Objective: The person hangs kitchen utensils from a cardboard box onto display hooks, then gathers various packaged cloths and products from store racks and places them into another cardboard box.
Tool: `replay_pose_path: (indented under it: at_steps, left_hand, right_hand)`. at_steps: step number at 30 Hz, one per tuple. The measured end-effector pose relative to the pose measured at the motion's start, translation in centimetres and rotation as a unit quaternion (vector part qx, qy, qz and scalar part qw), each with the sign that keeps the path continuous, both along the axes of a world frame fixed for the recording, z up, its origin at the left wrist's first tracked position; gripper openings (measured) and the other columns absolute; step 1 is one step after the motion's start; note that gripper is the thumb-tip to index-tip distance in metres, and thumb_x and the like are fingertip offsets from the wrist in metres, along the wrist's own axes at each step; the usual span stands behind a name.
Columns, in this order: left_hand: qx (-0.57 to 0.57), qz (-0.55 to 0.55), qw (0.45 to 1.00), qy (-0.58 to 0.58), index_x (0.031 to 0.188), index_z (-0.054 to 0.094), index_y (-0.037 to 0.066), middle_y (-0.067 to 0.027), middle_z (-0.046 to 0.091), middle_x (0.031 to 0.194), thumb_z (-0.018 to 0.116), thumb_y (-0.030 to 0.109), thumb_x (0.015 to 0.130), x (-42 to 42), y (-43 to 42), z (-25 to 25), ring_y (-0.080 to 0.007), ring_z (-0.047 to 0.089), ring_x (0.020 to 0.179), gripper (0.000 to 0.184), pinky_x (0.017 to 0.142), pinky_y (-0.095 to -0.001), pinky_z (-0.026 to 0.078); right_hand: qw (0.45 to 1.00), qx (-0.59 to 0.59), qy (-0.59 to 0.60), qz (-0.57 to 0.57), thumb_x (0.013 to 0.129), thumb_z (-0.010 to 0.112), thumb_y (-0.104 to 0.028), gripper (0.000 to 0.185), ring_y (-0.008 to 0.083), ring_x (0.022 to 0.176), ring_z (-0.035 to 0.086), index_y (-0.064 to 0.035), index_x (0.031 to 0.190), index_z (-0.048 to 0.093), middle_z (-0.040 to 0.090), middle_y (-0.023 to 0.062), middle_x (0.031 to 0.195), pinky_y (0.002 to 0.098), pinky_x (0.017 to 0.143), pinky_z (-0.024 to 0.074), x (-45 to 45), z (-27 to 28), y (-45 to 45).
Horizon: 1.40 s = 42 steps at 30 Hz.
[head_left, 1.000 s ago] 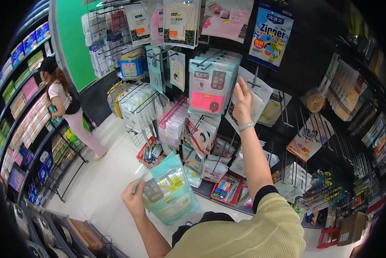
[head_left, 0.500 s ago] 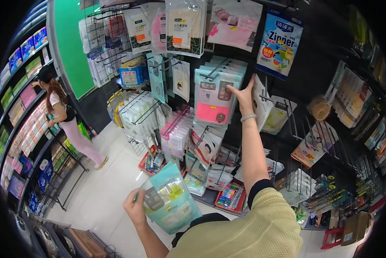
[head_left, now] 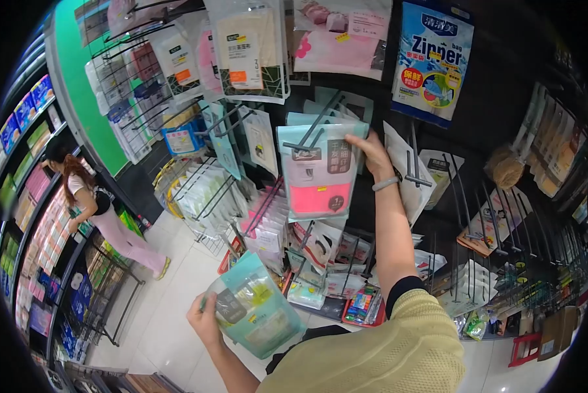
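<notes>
At the lower left, my left hand (head_left: pixel 205 319) is closed on the top edge of a teal package (head_left: pixel 258 311) with a clear window. My right hand (head_left: pixel 371 155) is raised at the hanging goods. Its thumb lies on the front of a teal package with a pink lower part (head_left: pixel 319 173), and its other fingers go behind that package's right edge, partly hidden. This package hangs on a double metal hook (head_left: pixel 304 141), with more teal packages behind it.
A blue zipper bag pack (head_left: pixel 431 65) and pink packs (head_left: pixel 343 39) hang above. White packets (head_left: pixel 415 177) hang right of my wrist. A person (head_left: pixel 88 196) stands at the left shelves (head_left: pixel 38 216). Red baskets (head_left: pixel 366 308) sit low down.
My right hand has moved from beside the white packet to the pink and teal package, which has come forward along its hook. The view has shifted closer. My left hand still holds its package.
</notes>
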<state>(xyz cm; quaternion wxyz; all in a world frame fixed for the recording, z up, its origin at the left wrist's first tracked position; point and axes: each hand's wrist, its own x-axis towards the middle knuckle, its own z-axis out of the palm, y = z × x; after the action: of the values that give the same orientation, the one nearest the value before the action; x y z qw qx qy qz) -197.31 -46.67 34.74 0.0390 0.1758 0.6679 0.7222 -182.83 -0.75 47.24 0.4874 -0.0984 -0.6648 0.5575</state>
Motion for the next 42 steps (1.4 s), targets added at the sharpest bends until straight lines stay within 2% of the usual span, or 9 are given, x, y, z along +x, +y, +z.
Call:
replay_pose_path:
  at_steps: [2,3,6,12,15,22,29,35,42]
  left_hand:
    - [0.003,-0.003,1.0,0.003,0.081,0.064,-0.004,0.0005,0.057,0.07,0.064,0.007,0.08,-0.3,1.6,0.7,-0.0067,0.048,0.063,0.01,0.059,-0.0211,0.037]
    - [0.001,-0.006,1.0,0.002,0.08,0.064,-0.004,0.0005,0.057,0.07,0.064,0.006,0.08,-0.7,2.2,0.6,-0.0068,0.048,0.063,0.01,0.059,-0.0212,0.037]
    - [-0.004,-0.027,1.0,-0.01,0.082,0.064,-0.004,-0.0005,0.058,0.071,0.064,0.005,0.079,-1.7,3.3,0.0,-0.0074,0.049,0.064,0.01,0.061,-0.0214,0.038]
    - [-0.012,-0.086,0.996,-0.016,0.086,0.065,-0.007,-0.0028,0.06,0.074,0.064,0.003,0.078,-4.7,4.4,-0.4,-0.0082,0.052,0.068,0.013,0.064,-0.0212,0.041]
    - [0.004,-0.119,0.992,-0.035,0.087,0.065,-0.007,-0.0027,0.06,0.074,0.065,0.003,0.078,-6.1,4.5,-0.4,-0.008,0.051,0.068,0.013,0.064,-0.0211,0.041]
    - [0.009,-0.184,0.982,-0.042,0.088,0.065,-0.005,-0.0025,0.061,0.076,0.066,0.002,0.077,-11.0,2.4,-0.5,-0.0083,0.052,0.071,0.013,0.066,-0.0219,0.041]
    - [-0.041,-0.264,0.963,-0.045,0.087,0.065,-0.007,-0.0053,0.063,0.077,0.068,0.003,0.074,-15.3,0.0,-2.3,-0.01,0.054,0.073,0.016,0.07,-0.0236,0.043]
    - [-0.069,-0.339,0.938,0.005,0.084,0.065,-0.008,-0.0081,0.065,0.076,0.07,0.002,0.073,-16.7,0.6,-2.5,-0.0112,0.056,0.071,0.016,0.067,-0.0245,0.044]
    - [-0.122,-0.443,0.881,0.11,0.085,0.066,-0.006,-0.0115,0.066,0.076,0.07,0.003,0.071,-13.3,4.0,-3.6,-0.0143,0.059,0.069,0.017,0.065,-0.0251,0.045]
  right_hand:
    - [0.997,-0.014,-0.032,0.066,0.071,0.075,-0.025,0.065,0.0187,0.102,0.054,0.0023,0.123,0.046,0.058,0.0109,0.11,0.0283,0.091,0.0381,0.3,0.8,-1.1]
    - [0.998,-0.018,-0.017,0.054,0.073,0.074,-0.028,0.055,0.0167,0.1,0.054,0.0023,0.113,0.052,0.059,0.0102,0.105,0.0282,0.089,0.0391,0.1,1.1,-1.8]
    - [0.997,-0.054,0.0,0.058,0.073,0.074,-0.026,0.049,0.0159,0.096,0.055,0.0024,0.109,0.055,0.06,0.0099,0.102,0.028,0.086,0.0408,-0.1,0.9,-1.9]
    - [0.996,-0.052,-0.003,-0.077,0.078,0.071,-0.02,0.03,0.0117,0.075,0.059,0.0025,0.096,0.063,0.065,0.0062,0.087,0.0235,0.069,0.0464,-0.3,1.3,-4.5]
    - [0.991,-0.042,0.018,-0.125,0.081,0.068,-0.019,0.023,0.0095,0.07,0.059,0.0023,0.09,0.065,0.065,0.0048,0.081,0.0232,0.063,0.0469,-0.6,1.2,-6.6]
    - [0.981,-0.04,0.007,-0.191,0.083,0.065,-0.018,0.023,0.0085,0.072,0.058,0.003,0.092,0.065,0.065,0.0044,0.081,0.0229,0.063,0.0467,-0.5,2.8,-13.0]
    - [0.975,-0.043,-0.001,-0.216,0.084,0.064,-0.018,0.023,0.0084,0.072,0.059,0.0033,0.093,0.065,0.065,0.0051,0.082,0.0218,0.062,0.0473,-0.1,3.4,-19.1]
    - [0.977,-0.049,-0.027,-0.205,0.084,0.064,-0.017,0.022,0.0076,0.069,0.058,0.0034,0.091,0.065,0.065,0.0043,0.08,0.0211,0.061,0.0467,1.0,5.3,-22.5]
    - [0.958,-0.048,-0.053,-0.278,0.085,0.064,-0.017,0.021,0.0069,0.072,0.058,0.0035,0.091,0.066,0.065,0.004,0.082,0.0202,0.064,0.0462,7.1,4.1,-28.2]
